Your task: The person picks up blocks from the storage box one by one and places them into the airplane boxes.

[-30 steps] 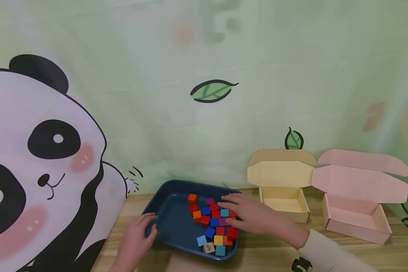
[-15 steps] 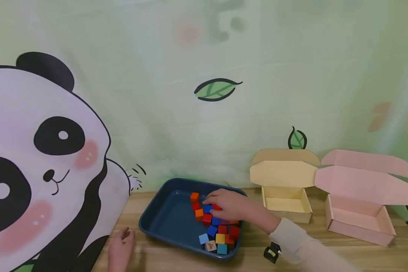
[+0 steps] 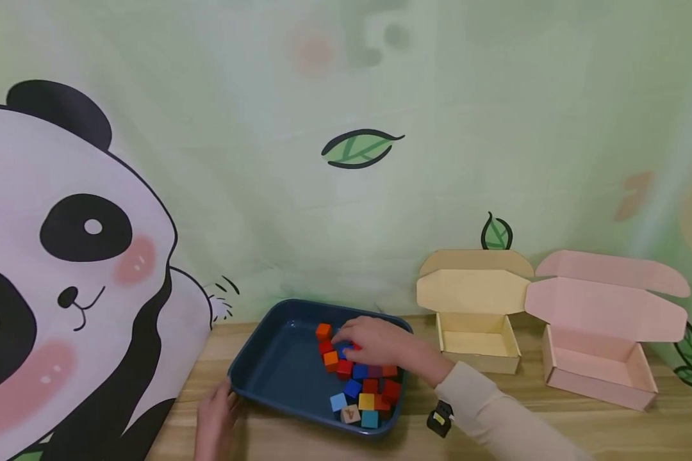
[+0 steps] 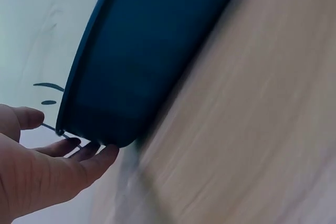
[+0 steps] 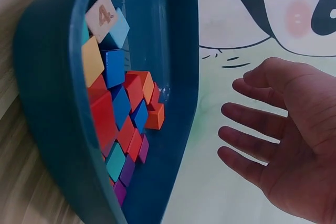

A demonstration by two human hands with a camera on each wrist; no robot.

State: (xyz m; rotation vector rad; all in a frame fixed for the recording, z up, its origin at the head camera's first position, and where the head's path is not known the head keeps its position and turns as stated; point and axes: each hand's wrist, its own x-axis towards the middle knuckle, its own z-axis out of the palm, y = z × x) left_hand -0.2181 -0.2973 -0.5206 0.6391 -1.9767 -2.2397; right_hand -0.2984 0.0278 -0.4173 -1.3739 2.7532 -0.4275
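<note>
1. My right hand (image 3: 375, 342) hangs palm down above the right half of a dark blue, open-topped rectangular tray with rounded corners (image 3: 282, 368); its fingers are loosely bent and spread, with gaps between them, and the right wrist view shows them apart from what lies below.
2. Below that hand, and from it towards me, sits a cluster of small cubes in red, blue, orange, purple and other colours; my palm and fingers hide some of them from the head view.
3. Just left of my right fingertips lies a bright orange cube (image 3: 323, 331), the farthest from me in that row.
4. Nearer to me than my right hand, by the tray's near wall, are a yellow cube (image 3: 366, 401), a light blue cube (image 3: 338, 402), a teal cube (image 3: 370, 419) and a plain wood-coloured cube marked with a 4 (image 3: 350, 413).
5. My left hand (image 3: 214, 413) is at the tray's near left corner, fingers extended to its outer wall, seemingly touching it, thumb held apart.
6. Right of my right hand, well apart from it, stand a pale yellow cardboard box (image 3: 478, 363) and, farther right, a pink cardboard box (image 3: 600, 386), both with lids raised.
</note>
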